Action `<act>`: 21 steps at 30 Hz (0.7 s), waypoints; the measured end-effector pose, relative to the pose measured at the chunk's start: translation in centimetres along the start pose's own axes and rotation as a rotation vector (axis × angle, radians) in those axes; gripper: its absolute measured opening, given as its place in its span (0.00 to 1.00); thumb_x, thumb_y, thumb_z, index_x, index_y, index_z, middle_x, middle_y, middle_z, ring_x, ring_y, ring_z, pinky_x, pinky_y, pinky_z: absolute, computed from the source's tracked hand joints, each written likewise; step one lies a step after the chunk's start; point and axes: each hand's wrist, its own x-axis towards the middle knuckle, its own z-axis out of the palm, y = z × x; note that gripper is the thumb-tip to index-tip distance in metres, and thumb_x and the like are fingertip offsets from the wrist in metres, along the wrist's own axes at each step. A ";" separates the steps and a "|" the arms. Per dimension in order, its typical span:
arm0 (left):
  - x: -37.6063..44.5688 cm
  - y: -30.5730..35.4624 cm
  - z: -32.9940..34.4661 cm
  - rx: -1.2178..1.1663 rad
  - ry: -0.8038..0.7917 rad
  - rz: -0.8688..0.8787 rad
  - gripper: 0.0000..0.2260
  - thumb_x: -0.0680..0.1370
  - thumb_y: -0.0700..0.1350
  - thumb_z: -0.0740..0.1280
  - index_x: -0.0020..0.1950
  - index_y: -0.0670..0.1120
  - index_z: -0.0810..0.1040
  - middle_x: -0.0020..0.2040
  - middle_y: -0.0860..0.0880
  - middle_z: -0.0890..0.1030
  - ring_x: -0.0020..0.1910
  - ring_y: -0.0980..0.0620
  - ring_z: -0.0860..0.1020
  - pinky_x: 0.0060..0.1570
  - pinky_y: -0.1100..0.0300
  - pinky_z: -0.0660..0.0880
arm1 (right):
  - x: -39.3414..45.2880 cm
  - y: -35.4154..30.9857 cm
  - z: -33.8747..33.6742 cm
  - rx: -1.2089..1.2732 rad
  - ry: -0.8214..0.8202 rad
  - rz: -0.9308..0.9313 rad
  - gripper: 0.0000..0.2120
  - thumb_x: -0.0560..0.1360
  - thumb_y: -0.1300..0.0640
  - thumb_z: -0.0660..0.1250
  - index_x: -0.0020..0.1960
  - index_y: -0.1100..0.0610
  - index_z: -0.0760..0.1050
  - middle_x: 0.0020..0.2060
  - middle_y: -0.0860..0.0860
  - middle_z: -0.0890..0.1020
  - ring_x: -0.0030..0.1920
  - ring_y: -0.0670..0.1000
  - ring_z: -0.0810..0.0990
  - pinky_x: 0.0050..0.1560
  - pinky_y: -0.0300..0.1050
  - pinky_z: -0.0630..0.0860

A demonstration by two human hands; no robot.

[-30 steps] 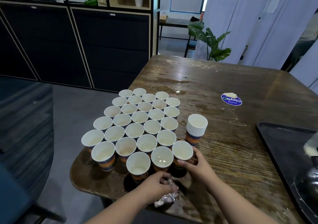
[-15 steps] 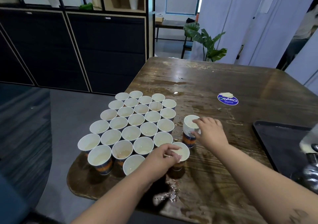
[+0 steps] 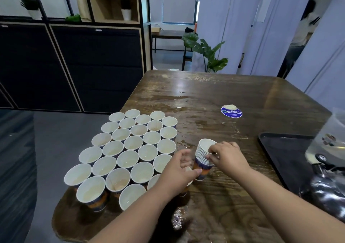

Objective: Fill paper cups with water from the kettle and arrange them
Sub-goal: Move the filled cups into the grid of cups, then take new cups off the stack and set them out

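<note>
Several white paper cups (image 3: 128, 158) with water stand packed in rows at the table's near left corner. To their right stands a stack of nested empty cups (image 3: 203, 157). My right hand (image 3: 226, 156) pinches the rims at the top of the stack. My left hand (image 3: 179, 170) curls round the stack's lower left side, its thumb on the base, and covers the filled cup behind it. The kettle (image 3: 328, 170), clear with a dark base, is cut off at the right edge.
The wooden table (image 3: 214, 93) is wet, with a puddle (image 3: 179, 220) near the front edge. A black tray (image 3: 285, 157) lies at the right under the kettle. A blue round sticker (image 3: 231, 111) sits mid-table. A person stands far right in the background.
My right hand left the front-row cup and moved to the top of the stack. My left hand left the cup it was setting down and moved right to the stack's side.
</note>
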 end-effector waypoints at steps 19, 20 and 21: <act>2.8 2.4 6.1 0.165 -0.132 0.250 0.38 0.61 0.52 0.76 0.66 0.66 0.64 0.60 0.56 0.76 0.55 0.55 0.78 0.50 0.51 0.80 | -5.3 0.7 -7.7 0.409 -0.064 0.180 0.14 0.69 0.44 0.73 0.29 0.44 0.73 0.33 0.43 0.80 0.45 0.49 0.75 0.42 0.40 0.66; 3.0 2.5 6.2 0.151 -0.142 0.232 0.36 0.61 0.51 0.76 0.65 0.66 0.65 0.58 0.56 0.77 0.53 0.53 0.79 0.46 0.49 0.81 | -5.2 1.1 -7.7 0.404 -0.063 0.164 0.14 0.70 0.43 0.73 0.30 0.44 0.74 0.33 0.43 0.81 0.45 0.50 0.76 0.43 0.40 0.66; 3.2 2.5 6.3 0.144 -0.145 0.221 0.35 0.60 0.51 0.76 0.64 0.66 0.66 0.57 0.55 0.78 0.51 0.52 0.80 0.45 0.48 0.81 | -5.0 1.2 -7.8 0.396 -0.057 0.147 0.13 0.70 0.43 0.72 0.31 0.45 0.75 0.34 0.43 0.81 0.45 0.50 0.76 0.44 0.40 0.66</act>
